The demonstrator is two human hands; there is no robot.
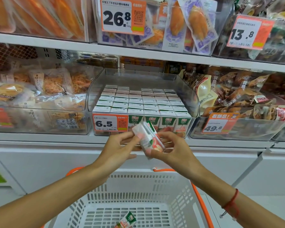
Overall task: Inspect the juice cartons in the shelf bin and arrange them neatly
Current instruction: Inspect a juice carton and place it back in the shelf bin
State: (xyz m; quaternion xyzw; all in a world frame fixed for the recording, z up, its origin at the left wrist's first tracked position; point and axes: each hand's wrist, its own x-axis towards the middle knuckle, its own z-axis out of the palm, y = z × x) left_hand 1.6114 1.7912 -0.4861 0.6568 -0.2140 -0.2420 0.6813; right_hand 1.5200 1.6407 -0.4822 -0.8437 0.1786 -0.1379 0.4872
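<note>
Here, at the shelf front:
Held carton [150, 140]: tilted, lifted clear of the bin and turned in front of the shelf edge, likely so a side panel can be read.
Left hand [120, 148]: fingertips pinching the upper left corner of the held carton, probably to steady the turn.
Right hand [169, 147]: fingers curled round the lower right part of the held carton, bearing its weight from below.
Shelf bin [193, 102]: clear walls, low front lip behind the price tag [110, 122], taller sides left and right.
Juice cartons in the bin [138, 102]: upright in tight rows, tops level; no obvious gap visible from here, so re-entry probably from above at the near row.
Open room: free air between shelf edge and basket [176, 191]; upper shelf overhang limits lift at the far rows.
Basket carton [127, 219]: lying loose on the basket floor, near side, well apart from both hands.
</note>
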